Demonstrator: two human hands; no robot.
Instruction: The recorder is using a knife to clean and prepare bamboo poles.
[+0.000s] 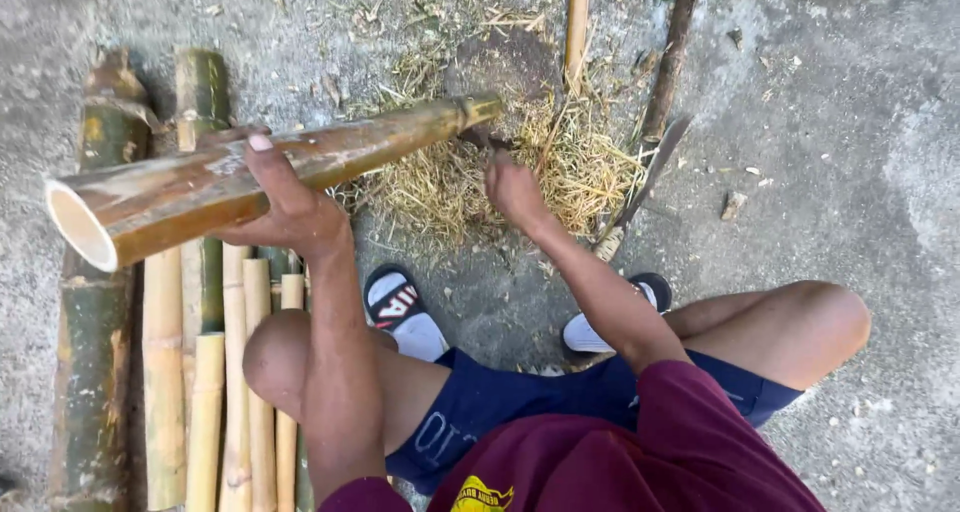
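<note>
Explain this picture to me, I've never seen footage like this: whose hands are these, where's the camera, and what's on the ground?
The camera sits on a person's head and looks down, so both hands are their own. They squat on a concrete floor. The left hand grips a hollow bamboo pole, held slanted with its far end down on a pile of shavings. The right hand is at that far end, closed on something dark that I cannot make out. More bamboo pieces lie side by side at the left. A long dark blade rests on the shavings, to the right.
</note>
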